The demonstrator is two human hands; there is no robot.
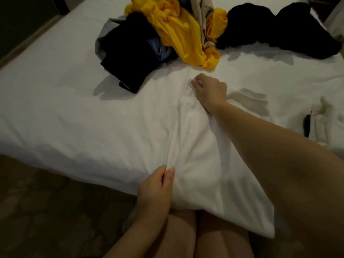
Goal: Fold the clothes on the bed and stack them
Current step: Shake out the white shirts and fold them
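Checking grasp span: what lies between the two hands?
Head view: the white garment, its creased fold running from the left hand to the right hand over the bed.

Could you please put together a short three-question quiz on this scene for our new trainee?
1. True or false: the left hand and right hand both hold the white garment.
2. Which lies nearest the right hand? A) yellow garment B) black garment at far right C) floor
3. Fill in: the white garment hangs over the bed's ____ edge.
Key: 1 true; 2 A; 3 near.
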